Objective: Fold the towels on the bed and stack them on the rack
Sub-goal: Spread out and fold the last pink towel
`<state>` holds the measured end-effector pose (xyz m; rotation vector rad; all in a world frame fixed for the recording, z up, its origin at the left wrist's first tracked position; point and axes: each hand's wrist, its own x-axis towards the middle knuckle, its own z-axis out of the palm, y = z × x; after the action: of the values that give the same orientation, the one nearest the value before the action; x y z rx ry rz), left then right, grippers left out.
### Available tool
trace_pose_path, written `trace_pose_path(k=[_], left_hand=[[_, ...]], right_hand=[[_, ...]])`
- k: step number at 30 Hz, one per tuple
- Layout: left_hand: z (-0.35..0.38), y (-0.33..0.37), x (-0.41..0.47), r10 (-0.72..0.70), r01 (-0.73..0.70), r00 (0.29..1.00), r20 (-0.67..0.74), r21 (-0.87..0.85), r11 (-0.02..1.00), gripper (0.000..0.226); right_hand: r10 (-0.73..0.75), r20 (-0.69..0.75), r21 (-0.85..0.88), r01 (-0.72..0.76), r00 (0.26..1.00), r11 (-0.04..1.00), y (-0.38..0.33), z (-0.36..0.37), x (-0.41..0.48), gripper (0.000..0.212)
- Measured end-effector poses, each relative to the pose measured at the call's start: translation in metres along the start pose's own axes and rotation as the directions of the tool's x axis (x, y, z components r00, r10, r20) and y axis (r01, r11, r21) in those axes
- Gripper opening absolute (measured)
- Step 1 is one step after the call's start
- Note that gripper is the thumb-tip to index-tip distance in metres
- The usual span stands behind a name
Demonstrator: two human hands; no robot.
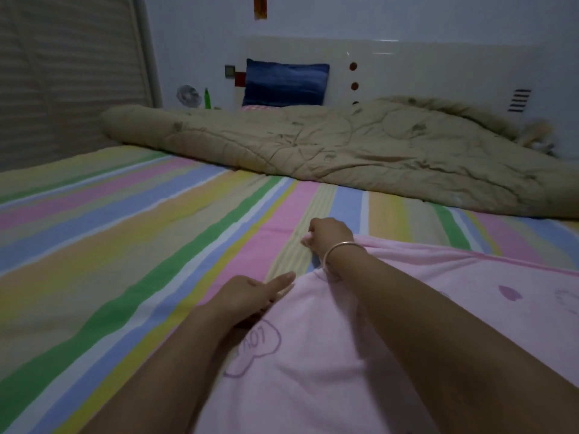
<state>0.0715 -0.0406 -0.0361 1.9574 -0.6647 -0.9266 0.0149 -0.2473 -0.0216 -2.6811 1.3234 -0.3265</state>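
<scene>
A pink towel (329,355) with purple heart outlines is spread over the near right part of the bed (125,230), on the striped sheet. Its far left corner is pinched by the grip of the right hand (330,234), the fingers being curled round the cloth; a thin bangle (341,247) is worn on that wrist. The left hand (250,296) is laid at the towel's left edge, nearer than the right hand, its grip spread, with straight fingers touching the cloth. Across the far side of the bed a crumpled beige quilt (344,148) is heaped, and a blue pillow (285,81) is propped against the white headboard (438,67) behind it.
</scene>
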Motion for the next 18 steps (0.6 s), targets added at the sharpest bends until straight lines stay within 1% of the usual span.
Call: trace_pose_path(k=[1, 3, 5, 6, 7, 9, 10, 12, 13, 15, 16, 17, 18], left_hand=[[0.002, 0.004, 0.003, 0.013, -0.013, 1.0, -0.011, 0.035, 0.999, 0.073], [0.008, 0.013, 0.012, 0.048, -0.047, 0.999, -0.017, 0.063, 0.997, 0.072], [0.014, 0.018, 0.019, 0.106, -0.106, 0.994, -0.017, 0.039, 0.994, 0.076], [0.017, 0.02, 0.021, 0.15, -0.149, 0.989, -0.015, 0.058, 0.987, 0.077], [0.022, 0.019, 0.024, 0.202, -0.2, 0.979, -0.01, 0.111, 0.974, 0.075], [0.031, 0.013, 0.028, 0.318, -0.305, 0.948, -0.019, 0.237, 0.923, 0.072], [0.033, 0.008, 0.031, 0.368, -0.343, 0.929, -0.049, 0.264, 0.901, 0.068], [0.035, 0.001, 0.035, 0.421, -0.388, 0.9, -0.112, 0.236, 0.891, 0.058], [0.035, 0.0, 0.034, 0.429, -0.398, 0.892, -0.141, 0.204, 0.894, 0.051], [0.032, 0.001, 0.038, 0.422, -0.399, 0.877, -0.23, 0.141, 0.906, 0.038], [0.029, 0.001, 0.041, 0.418, -0.397, 0.862, -0.288, 0.131, 0.908, 0.035], [0.028, 0.001, 0.042, 0.425, -0.403, 0.839, -0.34, 0.137, 0.905, 0.034], [0.025, 0.0, 0.045, 0.435, -0.409, 0.818, -0.376, 0.151, 0.9, 0.035]], right_hand=[[-0.008, -0.015, -0.017, 0.008, 1.0, 1.0, 0.0, 0.001, 0.002, 0.022], [0.051, -0.069, 0.016, -0.05, 0.996, 0.999, 0.004, 0.002, 0.007, 0.017], [0.157, -0.092, 0.163, -0.141, 0.983, 0.977, 0.007, -0.002, 0.015, 0.025], [0.201, -0.049, 0.245, -0.184, 0.978, 0.952, 0.007, -0.006, 0.019, 0.032], [0.228, 0.001, 0.315, -0.217, 0.974, 0.924, 0.007, -0.01, 0.024, 0.037], [0.284, 0.029, 0.451, -0.266, 0.958, 0.852, 0.006, -0.02, 0.034, 0.041], [0.31, 0.021, 0.5, -0.279, 0.951, 0.82, 0.005, -0.025, 0.041, 0.039], [0.328, 0.016, 0.567, -0.279, 0.945, 0.775, -0.001, -0.037, 0.051, 0.026], [0.324, -0.026, 0.592, -0.247, 0.946, 0.767, -0.002, -0.044, 0.06, 0.031], [0.396, -0.163, 0.613, -0.222, 0.904, 0.759, -0.007, -0.058, 0.073, 0.041], [0.436, -0.17, 0.628, -0.244, 0.884, 0.739, -0.009, -0.06, 0.08, 0.045], [0.456, -0.177, 0.611, -0.266, 0.872, 0.745, -0.011, -0.06, 0.086, 0.049], [0.461, -0.16, 0.622, -0.273, 0.873, 0.733, -0.01, -0.049, 0.099, 0.051]])
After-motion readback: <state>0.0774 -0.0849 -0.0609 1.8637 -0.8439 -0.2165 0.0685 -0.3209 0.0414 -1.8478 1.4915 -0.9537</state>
